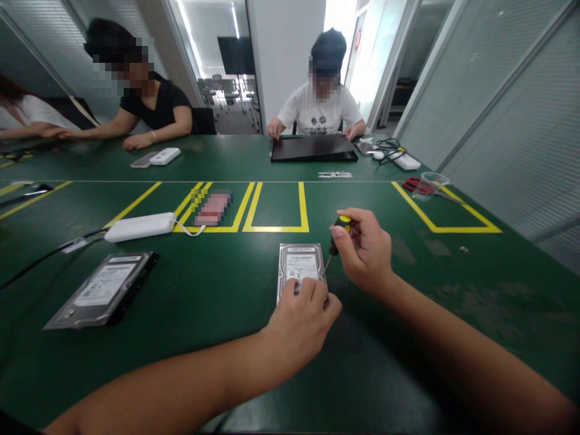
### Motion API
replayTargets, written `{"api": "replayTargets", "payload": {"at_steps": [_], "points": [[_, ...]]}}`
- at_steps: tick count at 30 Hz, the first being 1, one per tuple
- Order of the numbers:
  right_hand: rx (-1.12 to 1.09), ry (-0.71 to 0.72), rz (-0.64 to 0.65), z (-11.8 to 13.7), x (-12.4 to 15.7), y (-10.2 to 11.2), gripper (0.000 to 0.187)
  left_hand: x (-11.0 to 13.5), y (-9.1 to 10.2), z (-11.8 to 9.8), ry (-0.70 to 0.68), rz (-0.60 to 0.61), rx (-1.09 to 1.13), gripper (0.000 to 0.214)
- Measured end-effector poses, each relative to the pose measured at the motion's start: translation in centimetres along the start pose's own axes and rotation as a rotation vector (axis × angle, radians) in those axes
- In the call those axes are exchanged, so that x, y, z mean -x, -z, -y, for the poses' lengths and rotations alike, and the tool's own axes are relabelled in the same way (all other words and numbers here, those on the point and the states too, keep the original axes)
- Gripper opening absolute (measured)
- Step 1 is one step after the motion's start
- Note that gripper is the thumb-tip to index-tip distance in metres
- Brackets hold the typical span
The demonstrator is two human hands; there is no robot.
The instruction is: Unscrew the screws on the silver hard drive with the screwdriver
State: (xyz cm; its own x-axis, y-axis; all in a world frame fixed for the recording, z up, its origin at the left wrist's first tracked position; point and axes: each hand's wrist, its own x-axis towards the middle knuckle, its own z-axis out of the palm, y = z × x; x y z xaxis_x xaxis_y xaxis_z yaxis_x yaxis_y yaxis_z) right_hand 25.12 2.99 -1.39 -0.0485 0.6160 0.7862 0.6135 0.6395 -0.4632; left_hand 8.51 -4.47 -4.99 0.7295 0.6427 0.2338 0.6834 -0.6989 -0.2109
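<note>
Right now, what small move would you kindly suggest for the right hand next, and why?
Perhaps the right hand should bring the black-and-yellow screwdriver more upright: its thin metal shaft slants to the right edge of the silver rectangular hard drive, while the left hand rests on it. Whether the screwdriver is seated is too small to see.

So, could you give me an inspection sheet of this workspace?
Surface: green table, marked with yellow tape.
Job's things: hard drive, label up; screwdriver, tip at the drive's right edge; second drive at left.
Clutter: white block; pinkish object, blurred; clear cup.
Fingers: left fingers on the hard drive; right fingers gripping the screwdriver.
Cables: black cable and white cable at the white block.
Surroundings: people seated opposite, one in a white shirt, hands at a dark panel; glass walls.
</note>
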Motion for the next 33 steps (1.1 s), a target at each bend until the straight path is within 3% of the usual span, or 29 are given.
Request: {"api": "replayTargets", "payload": {"at_steps": [33], "points": [[-0.033, -0.020, -0.008, -0.06, -0.04, -0.03, 0.023, -0.06, -0.11, 0.14, -0.008, 0.009, 0.010, 0.022]]}}
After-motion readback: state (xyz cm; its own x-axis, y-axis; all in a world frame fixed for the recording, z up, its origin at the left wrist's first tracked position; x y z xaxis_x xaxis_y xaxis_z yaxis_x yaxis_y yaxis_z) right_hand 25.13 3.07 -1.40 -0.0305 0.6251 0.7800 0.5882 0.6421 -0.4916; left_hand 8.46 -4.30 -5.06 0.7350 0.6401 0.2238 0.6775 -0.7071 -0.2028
